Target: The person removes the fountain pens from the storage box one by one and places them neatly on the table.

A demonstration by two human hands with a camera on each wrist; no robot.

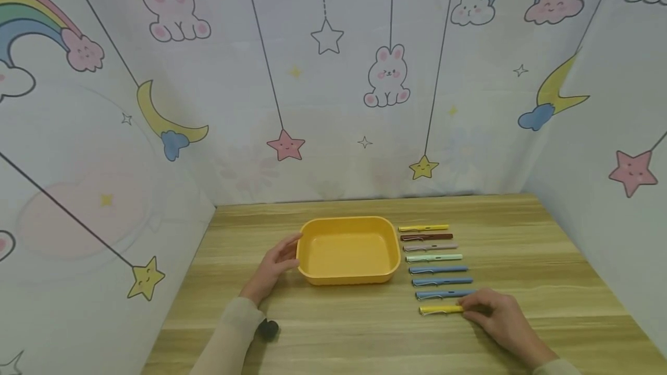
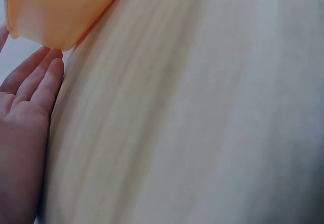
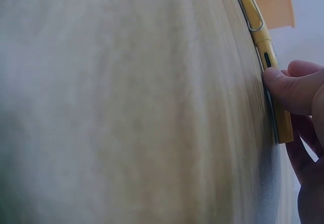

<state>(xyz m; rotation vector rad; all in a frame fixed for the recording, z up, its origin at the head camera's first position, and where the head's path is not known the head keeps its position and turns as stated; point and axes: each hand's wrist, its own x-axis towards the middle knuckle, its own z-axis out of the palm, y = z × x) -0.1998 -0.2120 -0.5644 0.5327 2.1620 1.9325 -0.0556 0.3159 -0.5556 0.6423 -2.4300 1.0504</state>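
A yellow plastic tray (image 1: pixel 349 279) stands on the wooden table. At its left side is my left hand (image 1: pixel 272 266), its fingertips touching the outer wall near the rim. In the left wrist view, those fingers (image 2: pixel 46 82) look fairly straight against the tray (image 2: pixel 61 16). My right hand (image 1: pixel 497 316) pinches the right end of a yellow pen (image 1: pixel 438 309), the nearest in a column of pens. Thumb and fingers hold that pen (image 3: pixel 255 26) flat along the tabletop in the right wrist view.
Beyond the held pen lie several more in a column right of the tray: blue pens (image 1: pixel 443 282), a pale green pen (image 1: pixel 435 258), a pinkish pen (image 1: pixel 430 247), a dark red pen (image 1: pixel 427 237) and another yellow pen (image 1: pixel 424 228). A small black round object (image 1: pixel 268 329) sits by the left sleeve.
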